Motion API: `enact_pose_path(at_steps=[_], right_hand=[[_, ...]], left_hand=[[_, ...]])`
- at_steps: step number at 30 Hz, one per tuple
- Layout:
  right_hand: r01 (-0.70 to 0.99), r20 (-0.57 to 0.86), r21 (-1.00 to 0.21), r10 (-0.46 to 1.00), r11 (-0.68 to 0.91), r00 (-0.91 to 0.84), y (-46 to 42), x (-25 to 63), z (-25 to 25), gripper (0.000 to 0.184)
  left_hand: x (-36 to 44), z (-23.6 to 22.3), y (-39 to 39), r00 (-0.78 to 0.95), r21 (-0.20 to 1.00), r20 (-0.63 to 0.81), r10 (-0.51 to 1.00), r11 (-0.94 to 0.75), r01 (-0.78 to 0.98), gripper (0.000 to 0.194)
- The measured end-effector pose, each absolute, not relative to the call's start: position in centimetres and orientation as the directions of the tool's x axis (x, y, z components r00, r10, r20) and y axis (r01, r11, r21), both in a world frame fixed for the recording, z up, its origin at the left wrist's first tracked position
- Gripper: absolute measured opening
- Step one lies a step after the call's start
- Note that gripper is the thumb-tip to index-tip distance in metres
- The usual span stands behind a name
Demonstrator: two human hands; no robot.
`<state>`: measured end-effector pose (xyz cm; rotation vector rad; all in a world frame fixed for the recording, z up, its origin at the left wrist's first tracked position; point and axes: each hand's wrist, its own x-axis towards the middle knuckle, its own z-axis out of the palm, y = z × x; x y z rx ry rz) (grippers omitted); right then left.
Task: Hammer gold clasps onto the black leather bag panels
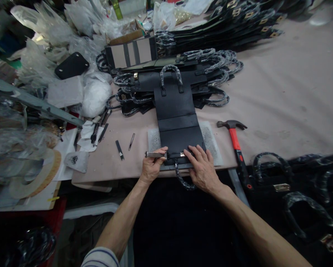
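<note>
Pretty cluttered counter [266, 85]: cylindrical metal tool [153, 154] gripped by the left hand [151, 167], black handbag panel [180, 138] touched by the open right hand [203, 168].

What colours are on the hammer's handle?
The handle is red and black, seen in the head view.
</note>
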<state>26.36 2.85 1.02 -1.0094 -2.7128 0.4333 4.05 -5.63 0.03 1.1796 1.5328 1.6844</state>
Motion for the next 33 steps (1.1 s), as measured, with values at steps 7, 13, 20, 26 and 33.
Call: enact_pose_path(at_steps=[7, 13, 20, 26, 33], right_hand=[[0.614, 0.065, -0.349, 0.672, 0.707, -0.737, 2.93, 26.35, 0.90, 0.075], [0.619, 0.056, -0.353, 0.677, 0.701, -0.734, 3.01, 26.32, 0.65, 0.075], [0.624, 0.053, -0.363, 0.684, 0.692, -0.727, 3.06, 26.21, 0.61, 0.081], [0.634, 0.041, -0.365, 0.692, 0.682, -0.721, 3.03, 26.13, 0.72, 0.084], [0.629, 0.051, -0.366, 0.689, 0.686, -0.723, 3.08, 26.07, 0.78, 0.080]], left_hand=[[3.67, -0.31, -5.92, -0.519, 0.985, 0.172, 0.837, -0.153, 0.080, 0.019], [3.74, -0.13, -5.99, -0.489, 0.985, 0.166, 0.856, -0.163, 0.050, 0.016], [3.71, 0.13, -5.93, -0.437, 0.980, 0.199, 0.877, -0.178, 0.089, 0.015], [3.79, -0.13, -6.11, -0.386, 0.975, 0.221, 0.896, -0.189, 0.118, 0.019], [4.02, -0.33, -6.01, -0.367, 0.973, 0.227, 0.902, -0.190, 0.133, 0.019]])
